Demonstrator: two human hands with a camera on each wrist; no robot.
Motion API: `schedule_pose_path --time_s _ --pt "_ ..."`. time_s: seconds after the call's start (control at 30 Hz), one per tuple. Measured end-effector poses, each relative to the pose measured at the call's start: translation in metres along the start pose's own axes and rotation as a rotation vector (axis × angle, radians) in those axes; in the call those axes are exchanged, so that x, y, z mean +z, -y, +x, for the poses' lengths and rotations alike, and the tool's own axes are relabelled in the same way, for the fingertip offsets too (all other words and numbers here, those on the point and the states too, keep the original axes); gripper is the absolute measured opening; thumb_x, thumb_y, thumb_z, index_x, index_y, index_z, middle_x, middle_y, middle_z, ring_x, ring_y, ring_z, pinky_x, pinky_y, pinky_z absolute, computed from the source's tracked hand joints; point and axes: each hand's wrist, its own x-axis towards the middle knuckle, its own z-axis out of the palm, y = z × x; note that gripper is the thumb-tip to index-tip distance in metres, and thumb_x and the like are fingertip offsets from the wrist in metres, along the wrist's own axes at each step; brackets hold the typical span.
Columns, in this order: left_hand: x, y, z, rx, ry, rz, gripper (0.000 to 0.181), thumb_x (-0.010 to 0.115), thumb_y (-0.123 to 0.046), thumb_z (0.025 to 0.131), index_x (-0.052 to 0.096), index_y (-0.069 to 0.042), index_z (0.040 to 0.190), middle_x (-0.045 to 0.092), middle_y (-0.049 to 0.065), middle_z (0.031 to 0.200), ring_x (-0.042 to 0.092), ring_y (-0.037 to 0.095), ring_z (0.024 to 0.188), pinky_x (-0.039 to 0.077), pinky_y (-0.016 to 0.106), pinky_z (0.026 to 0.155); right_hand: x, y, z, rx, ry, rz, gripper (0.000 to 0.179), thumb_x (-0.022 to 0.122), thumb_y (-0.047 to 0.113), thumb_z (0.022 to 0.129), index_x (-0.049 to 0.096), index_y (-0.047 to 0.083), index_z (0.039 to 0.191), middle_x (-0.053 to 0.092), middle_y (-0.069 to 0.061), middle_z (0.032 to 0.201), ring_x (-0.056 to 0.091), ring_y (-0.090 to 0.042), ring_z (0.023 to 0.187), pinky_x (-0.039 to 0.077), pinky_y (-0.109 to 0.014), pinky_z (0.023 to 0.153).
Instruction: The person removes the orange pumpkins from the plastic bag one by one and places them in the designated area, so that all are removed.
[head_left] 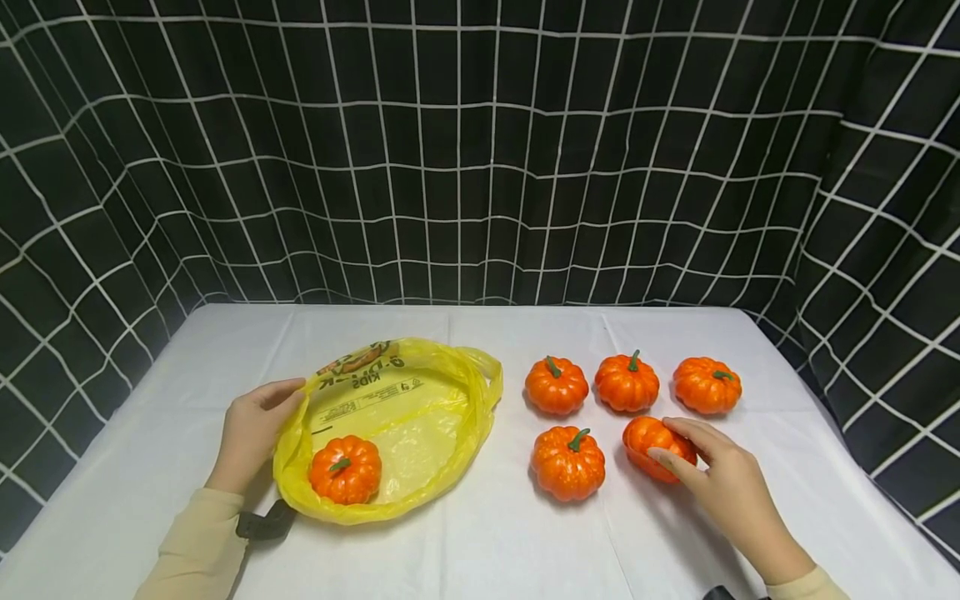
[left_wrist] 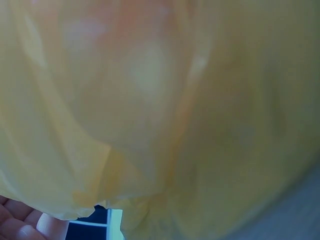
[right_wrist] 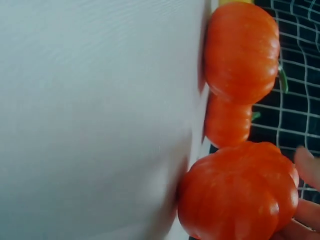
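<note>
A yellow plastic bag point(head_left: 405, 450) lies spread wide on the left of the table, with one small orange pumpkin point(head_left: 346, 470) inside near its front left. My left hand point(head_left: 255, 423) pinches the bag's left rim between thumb and fingers; up close, the yellow film fills the left wrist view, with fingers point(left_wrist: 22, 225) at the lower left corner. On the right, my right hand point(head_left: 723, 475) holds another orange pumpkin point(head_left: 654, 443), thumb on the near side and fingers over the far side. This pumpkin point(right_wrist: 240, 192) is tilted, its stem out of sight.
To the left of the held pumpkin sits a pumpkin with a green stem point(head_left: 567, 463). Behind stand a left pumpkin point(head_left: 556, 386), a middle pumpkin point(head_left: 627, 383) and a right pumpkin point(head_left: 707, 386). A white cloth point(head_left: 510, 542) covers the table; a black gridded curtain point(head_left: 465, 167) surrounds it.
</note>
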Motion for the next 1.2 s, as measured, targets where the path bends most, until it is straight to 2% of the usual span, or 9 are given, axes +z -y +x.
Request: schedule_pose_path --time_s 0.07,0.17,0.23,0.37,0.4,0.47,0.7,0.97,1.2 --pt "0.0001 0.0003 0.0004 -0.003 0.001 0.000 0.045 0.055 -0.032 0.101 0.059 -0.003 0.135 0.056 0.021 0.142 0.047 0.037 0.138 0.044 0.047 0.113 0.0001 -0.0017 -0.0004 0.012 -0.022 0.023 0.039 0.082 0.015 0.081 0.071 0.002 0.115 0.070 -0.021 0.119 0.067 -0.015 0.107 0.058 -0.026 0.086" --pt "0.0002 0.0007 0.0012 -0.002 0.000 -0.002 0.045 0.055 -0.033 0.101 0.059 -0.003 0.135 0.056 0.020 0.142 0.047 0.036 0.138 0.045 0.047 0.113 -0.0006 -0.0042 -0.0004 0.057 -0.011 0.089 0.039 0.084 0.015 0.078 0.073 0.002 0.113 0.070 -0.019 0.120 0.049 0.021 0.104 0.043 0.004 0.079" --pt "0.0007 0.0011 0.0015 0.000 0.001 -0.005 0.046 0.055 -0.033 0.101 0.059 -0.003 0.135 0.056 0.020 0.142 0.047 0.036 0.138 0.045 0.047 0.113 -0.0016 -0.0055 -0.0005 0.116 0.027 0.117 0.044 0.085 0.017 0.077 0.071 0.002 0.116 0.068 -0.020 0.123 0.044 0.022 0.106 0.038 0.009 0.079" --pt "0.0012 0.0016 0.0023 0.010 -0.007 0.004 0.044 0.056 -0.032 0.101 0.060 -0.003 0.135 0.058 0.021 0.141 0.049 0.036 0.136 0.046 0.046 0.112 -0.0036 -0.0071 -0.0005 0.252 0.135 0.107 0.061 0.086 0.024 0.076 0.063 -0.003 0.126 0.062 -0.028 0.129 0.059 -0.025 0.120 0.057 -0.021 0.090" --pt "0.0013 0.0018 0.0024 0.012 -0.007 0.005 0.044 0.056 -0.032 0.101 0.060 -0.003 0.135 0.058 0.021 0.140 0.050 0.036 0.136 0.046 0.046 0.111 -0.0038 -0.0073 -0.0003 0.279 0.159 0.099 0.064 0.086 0.026 0.076 0.061 -0.004 0.128 0.060 -0.029 0.131 0.056 -0.038 0.122 0.057 -0.032 0.093" --pt "0.0013 0.0019 0.0025 0.014 -0.010 0.009 0.044 0.056 -0.031 0.101 0.060 -0.003 0.134 0.058 0.021 0.140 0.050 0.036 0.135 0.046 0.046 0.111 -0.0040 -0.0076 0.0004 0.311 0.197 0.101 0.069 0.086 0.028 0.077 0.057 -0.005 0.131 0.057 -0.032 0.134 0.052 -0.046 0.126 0.051 -0.048 0.099" --pt "0.0013 0.0030 0.0016 0.006 -0.007 0.007 0.046 0.055 -0.034 0.101 0.059 -0.004 0.135 0.058 0.021 0.140 0.051 0.036 0.135 0.047 0.046 0.111 -0.0011 -0.0051 -0.0018 0.293 0.220 0.102 0.074 0.089 0.024 0.072 0.056 -0.005 0.131 0.053 -0.033 0.136 0.048 -0.048 0.129 0.046 -0.055 0.102" --pt "0.0017 0.0044 0.0022 0.012 -0.011 0.014 0.046 0.056 -0.035 0.101 0.060 -0.004 0.135 0.059 0.020 0.140 0.051 0.035 0.135 0.047 0.045 0.110 0.0023 -0.0057 -0.0039 0.324 0.270 0.132 0.084 0.089 0.025 0.073 0.047 -0.007 0.139 0.049 -0.034 0.139 0.046 -0.047 0.131 0.044 -0.050 0.103" --pt "0.0006 0.0023 0.0015 0.019 -0.022 0.018 0.042 0.056 -0.029 0.101 0.061 -0.003 0.134 0.060 0.020 0.138 0.053 0.035 0.133 0.048 0.045 0.109 0.0039 -0.0094 -0.0044 0.320 0.326 0.119 0.094 0.089 0.033 0.071 0.042 -0.006 0.143 0.046 -0.036 0.142 0.042 -0.050 0.132 0.034 -0.066 0.110"
